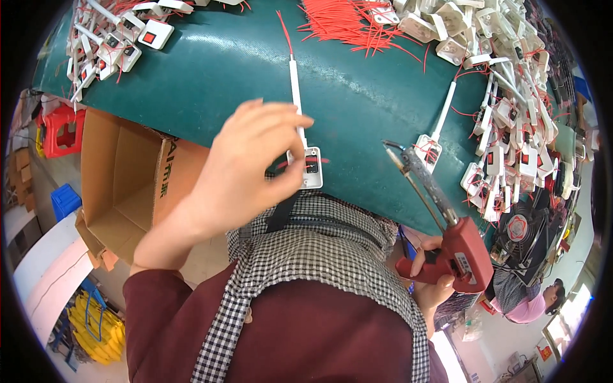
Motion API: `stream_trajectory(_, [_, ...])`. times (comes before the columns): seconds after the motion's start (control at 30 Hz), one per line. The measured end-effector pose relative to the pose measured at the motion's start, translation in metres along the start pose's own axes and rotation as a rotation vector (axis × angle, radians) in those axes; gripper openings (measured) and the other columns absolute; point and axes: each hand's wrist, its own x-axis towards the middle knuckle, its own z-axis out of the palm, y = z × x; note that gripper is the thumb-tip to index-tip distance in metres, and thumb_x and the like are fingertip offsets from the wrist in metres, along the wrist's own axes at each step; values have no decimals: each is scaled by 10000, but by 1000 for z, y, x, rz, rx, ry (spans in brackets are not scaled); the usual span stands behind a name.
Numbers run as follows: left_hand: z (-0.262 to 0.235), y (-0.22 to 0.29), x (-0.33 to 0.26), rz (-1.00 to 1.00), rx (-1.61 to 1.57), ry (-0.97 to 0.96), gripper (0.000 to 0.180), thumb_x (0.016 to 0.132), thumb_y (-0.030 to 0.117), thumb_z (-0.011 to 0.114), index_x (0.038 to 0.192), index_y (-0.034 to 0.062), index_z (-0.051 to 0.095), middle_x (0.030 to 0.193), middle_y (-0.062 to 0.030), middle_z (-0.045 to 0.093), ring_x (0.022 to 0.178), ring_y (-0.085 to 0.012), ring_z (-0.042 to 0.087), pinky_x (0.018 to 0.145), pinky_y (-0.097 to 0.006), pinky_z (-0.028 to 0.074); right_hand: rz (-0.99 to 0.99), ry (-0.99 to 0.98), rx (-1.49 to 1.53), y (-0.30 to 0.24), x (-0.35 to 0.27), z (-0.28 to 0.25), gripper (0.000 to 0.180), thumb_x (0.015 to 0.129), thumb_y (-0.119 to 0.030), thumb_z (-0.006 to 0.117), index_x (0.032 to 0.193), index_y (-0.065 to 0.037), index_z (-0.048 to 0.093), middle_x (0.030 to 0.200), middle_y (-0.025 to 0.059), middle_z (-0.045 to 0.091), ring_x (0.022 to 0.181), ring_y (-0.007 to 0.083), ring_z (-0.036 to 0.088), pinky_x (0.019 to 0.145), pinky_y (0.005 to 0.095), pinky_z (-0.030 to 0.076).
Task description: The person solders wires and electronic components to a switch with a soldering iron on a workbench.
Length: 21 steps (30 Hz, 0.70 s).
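Note:
My left hand (239, 163) hovers over the table's near edge, thumb and fingers apart and nothing visible between them. Just beside its thumb lies an open white plastic housing (313, 181) with red wires and a dark part inside. A white tube (295, 83) runs from the housing away from me, and a red wire (285, 32) sticks out of its far end. My right hand (429, 271) is closed round the handle of a red soldering gun (469, 255). The gun's dark tip (389, 145) points up and left, near another white housing with a tube (429, 152).
Red cut wires (348, 22) are heaped at the far middle of the green table (211, 76). Finished-looking white switch units (131, 38) pile up far left, with more housings (511, 140) at right. A cardboard box (121, 172) stands left below the table; a small fan (520, 230) sits at right.

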Motion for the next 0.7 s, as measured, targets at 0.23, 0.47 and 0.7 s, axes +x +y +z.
stream_trajectory(0.23, [4, -1, -22, -220, -274, -57, 119, 667, -36, 603, 705, 36, 517, 1125, -152, 639, 1036, -265, 613, 1041, -491, 313, 86, -232, 18, 1, -6, -10, 929, 712, -658, 654, 1220, 88, 435, 963, 179, 610, 564, 170, 566, 552, 279, 441])
stream_trajectory(0.47, [5, -1, -25, -200, -262, -65, 122, 652, -52, 581, 698, 40, 516, 1144, -165, 632, 1049, -265, 610, 1053, -516, 278, 234, -300, 63, -3, 1, -3, 964, 641, -583, 767, 1207, 129, 448, 882, 160, 628, 573, 162, 567, 576, 268, 452])
stream_trajectory(0.7, [8, -1, -27, -206, -233, -34, 129, 635, -48, 583, 679, 44, 505, 1144, -153, 634, 1037, -250, 615, 1046, -520, 284, 295, -332, 94, -7, 6, 3, 981, 612, -546, 803, 1229, 129, 448, 886, 154, 626, 586, 153, 562, 593, 261, 451])
